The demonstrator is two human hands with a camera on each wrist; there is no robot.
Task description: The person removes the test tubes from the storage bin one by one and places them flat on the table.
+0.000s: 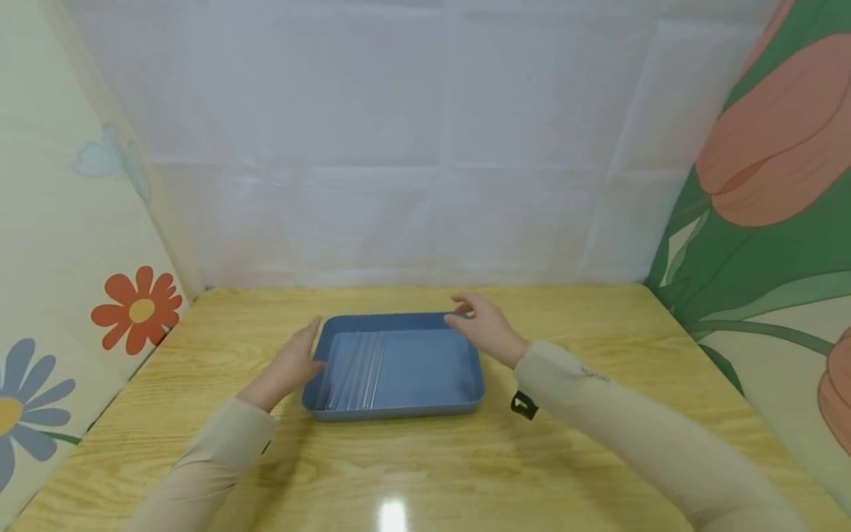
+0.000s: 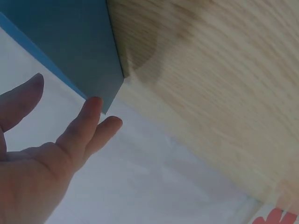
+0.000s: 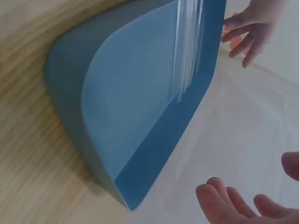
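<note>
A shallow blue tray (image 1: 428, 369) lies flat on the table, and several clear thin tubes or rods (image 1: 357, 373) lie side by side in its left part. My left hand (image 1: 287, 367) is beside the tray's left wall, its fingers extended and spread. In the left wrist view its fingertips are close to a tray corner; whether they touch is hard to tell. Over the back right corner hovers my right hand (image 1: 490, 330), fingers loosely bent and thumb apart. The right wrist view shows this right hand (image 3: 238, 205) away from the tray wall, holding nothing.
The wood-grain table (image 1: 412, 465) carries the tray near its middle. A white cloth backdrop (image 1: 399, 148) rises behind it. Flower-printed panels stand at the left (image 1: 60, 244) and right (image 1: 764, 258). A small black strap piece (image 1: 524, 406) shows under the right sleeve.
</note>
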